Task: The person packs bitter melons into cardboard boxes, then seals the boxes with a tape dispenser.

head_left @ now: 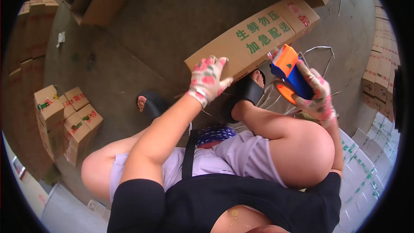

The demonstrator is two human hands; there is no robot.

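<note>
A long cardboard box (230,49) with green and red printed characters lies slanted on the floor in front of my feet. My left hand (209,77), in a floral glove, rests on the near left end of the box, fingers apart. Over on the right, my right hand (317,92), in a matching glove, is closed around a tape dispenser (297,77) with a blue body and orange parts. The dispenser's toothed edge points up and left, close to the near long side of the box.
Small printed boxes (77,121) stand at the left, with taller stacks (32,34) behind. Other cartons (381,60) are piled at the right, white ones (360,168) below them. Pale strapping (330,49) lies loose near my foot (248,99).
</note>
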